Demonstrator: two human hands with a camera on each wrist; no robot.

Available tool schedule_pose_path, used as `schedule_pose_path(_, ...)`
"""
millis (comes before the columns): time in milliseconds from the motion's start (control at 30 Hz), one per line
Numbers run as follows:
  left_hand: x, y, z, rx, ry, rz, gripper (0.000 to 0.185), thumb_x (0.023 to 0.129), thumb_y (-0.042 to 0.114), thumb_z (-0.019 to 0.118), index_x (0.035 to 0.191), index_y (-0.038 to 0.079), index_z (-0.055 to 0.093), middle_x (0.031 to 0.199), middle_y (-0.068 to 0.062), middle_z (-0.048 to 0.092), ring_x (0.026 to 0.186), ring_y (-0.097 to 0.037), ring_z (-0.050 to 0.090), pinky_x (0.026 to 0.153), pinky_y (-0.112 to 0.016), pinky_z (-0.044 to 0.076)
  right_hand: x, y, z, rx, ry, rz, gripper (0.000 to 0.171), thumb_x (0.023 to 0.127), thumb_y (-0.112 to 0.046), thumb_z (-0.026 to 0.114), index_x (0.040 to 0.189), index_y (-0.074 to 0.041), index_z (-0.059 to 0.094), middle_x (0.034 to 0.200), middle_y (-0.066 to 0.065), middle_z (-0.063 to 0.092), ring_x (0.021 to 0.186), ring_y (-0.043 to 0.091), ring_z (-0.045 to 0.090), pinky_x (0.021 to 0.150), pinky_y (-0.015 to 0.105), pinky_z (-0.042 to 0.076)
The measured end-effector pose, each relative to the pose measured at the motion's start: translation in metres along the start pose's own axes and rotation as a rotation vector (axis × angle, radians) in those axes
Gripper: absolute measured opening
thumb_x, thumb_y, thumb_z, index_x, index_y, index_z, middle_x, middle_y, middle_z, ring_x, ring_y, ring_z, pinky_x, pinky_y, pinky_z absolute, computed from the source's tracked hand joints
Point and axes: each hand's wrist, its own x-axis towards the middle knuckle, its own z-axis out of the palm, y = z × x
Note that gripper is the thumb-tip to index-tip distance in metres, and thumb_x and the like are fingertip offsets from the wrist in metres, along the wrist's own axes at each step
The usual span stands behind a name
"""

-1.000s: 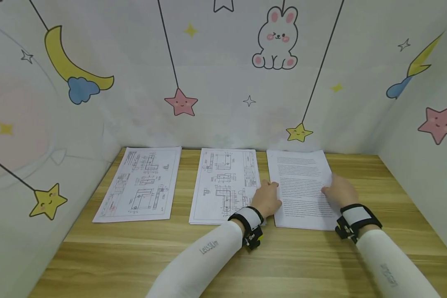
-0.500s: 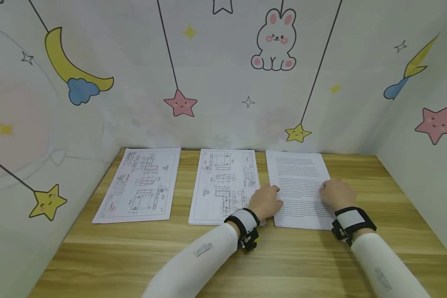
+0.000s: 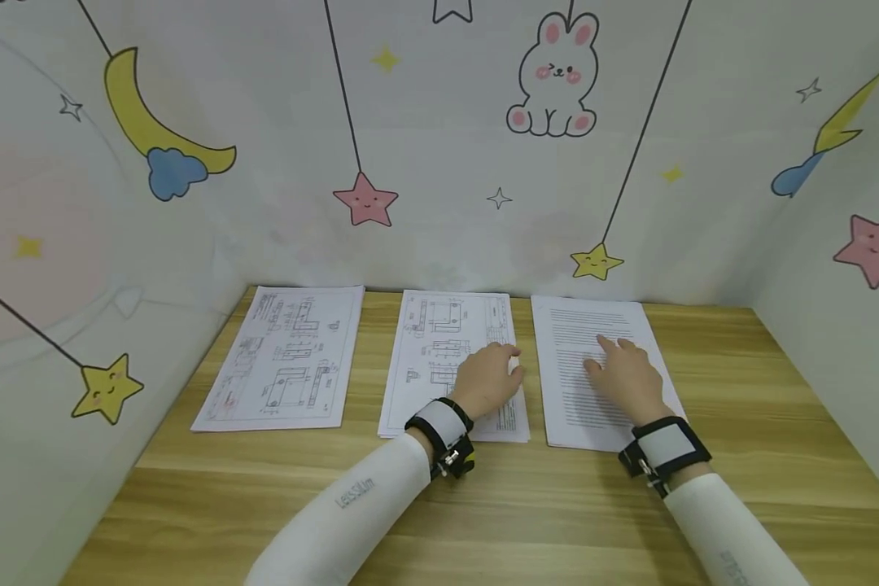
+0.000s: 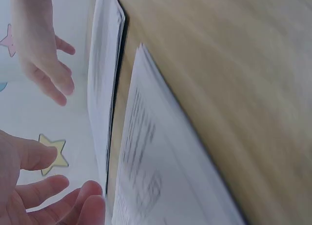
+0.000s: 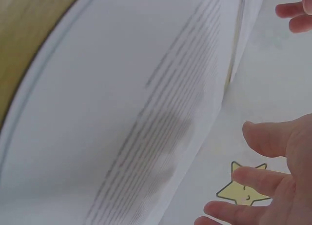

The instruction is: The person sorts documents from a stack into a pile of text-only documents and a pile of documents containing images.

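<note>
Three stacks of paper lie side by side on the wooden table (image 3: 542, 505). My left hand (image 3: 487, 378) is over the right part of the middle stack of technical drawings (image 3: 439, 334), fingers relaxed and holding nothing. My right hand (image 3: 625, 376) is spread over the middle of the right stack of printed text (image 3: 586, 321). In the left wrist view the left fingers (image 4: 53, 198) are just off the drawing stack (image 4: 156, 176), with the right hand (image 4: 44, 54) beyond. In the right wrist view the right fingers (image 5: 263, 186) hover above the text sheet (image 5: 146, 112).
A third stack of drawings (image 3: 286, 358) lies at the left. Walls with cartoon decorations close in the table at the back (image 3: 439, 203), left (image 3: 59, 325) and right (image 3: 842, 325). Bare wood stretches along the near edge and at the far right (image 3: 762, 382).
My left hand left the text stack's left edge and moved left onto the middle drawing stack. My right hand moved from the text stack's right edge to its middle.
</note>
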Motion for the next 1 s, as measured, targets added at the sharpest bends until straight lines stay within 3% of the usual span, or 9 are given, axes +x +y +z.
schedule_pose_path(267,-0.001,-0.039,-0.033,-0.017,0.094,-0.073,0.037,0.099,0.029,0.055,0.131,0.013,0.063,0.119,-0.008,0.072,0.073,-0.015,0.064,0.053,-0.024,0.043,-0.010,-0.034,-0.002,0.150,0.108,-0.108,0.063,0.096,-0.032,0.060,0.146,0.004,0.044,0.144,0.039,0.044,0.131,0.057,0.044,0.095,0.069,0.045)
schedule_pose_path(433,-0.009,-0.069,-0.051,0.006,0.141,-0.134,0.036,0.099,0.029,0.056,0.130,0.012,0.064,0.116,-0.010,0.072,0.076,-0.017,0.064,0.056,-0.024,0.042,-0.014,-0.054,0.000,0.163,0.119,-0.130,0.070,0.095,-0.037,0.062,0.149,0.002,0.039,0.146,0.038,0.041,0.133,0.056,0.043,0.095,0.068,0.046)
schedule_pose_path(667,-0.023,-0.118,-0.079,0.004,0.151,-0.230,0.042,0.100,0.031,0.053,0.136,0.011,0.059,0.129,-0.013,0.067,0.070,-0.019,0.060,0.052,-0.024,0.039,-0.018,-0.073,0.003,0.167,0.121,-0.156,0.071,0.095,-0.040,0.063,0.149,0.000,0.040,0.147,0.037,0.042,0.134,0.054,0.044,0.098,0.066,0.046)
schedule_pose_path(767,-0.031,-0.141,-0.093,0.019,0.158,-0.235,0.044,0.100,0.031,0.053,0.137,0.009,0.058,0.132,-0.016,0.064,0.083,-0.026,0.064,0.061,-0.031,0.047,-0.019,-0.078,0.004,0.172,0.110,-0.161,0.073,0.095,-0.042,0.062,0.151,-0.001,0.038,0.148,0.037,0.040,0.136,0.054,0.042,0.100,0.066,0.044)
schedule_pose_path(900,-0.045,-0.168,-0.106,0.023,0.154,-0.218,0.046,0.099,0.029,0.053,0.138,0.005,0.056,0.136,-0.022,0.060,0.111,-0.035,0.063,0.082,-0.044,0.052,-0.020,-0.085,0.006,0.197,0.091,-0.157,0.074,0.095,-0.042,0.062,0.152,-0.002,0.036,0.150,0.036,0.038,0.138,0.054,0.039,0.101,0.068,0.043)
schedule_pose_path(1000,-0.055,-0.185,-0.112,0.011,0.133,-0.225,0.047,0.100,0.028,0.053,0.139,0.004,0.054,0.140,-0.024,0.056,0.109,-0.040,0.063,0.084,-0.048,0.052,-0.021,-0.091,0.007,0.219,0.077,-0.151,0.075,0.095,-0.042,0.062,0.152,-0.002,0.035,0.152,0.035,0.036,0.140,0.053,0.037,0.102,0.068,0.041)
